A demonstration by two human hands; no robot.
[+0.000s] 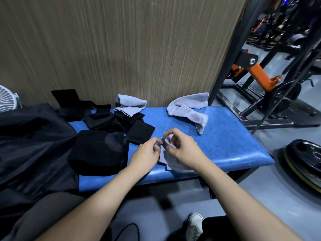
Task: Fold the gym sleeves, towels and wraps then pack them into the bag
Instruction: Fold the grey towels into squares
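We pinch the small grey cloth towel [166,158] on the blue padded bench [225,136]: left hand [147,153] and right hand [182,148] both clamp its far edge, apparently; its length runs toward us.

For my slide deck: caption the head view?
Both hands, left and right, pinch a grey towel on the blue bench, black wraps alongside.
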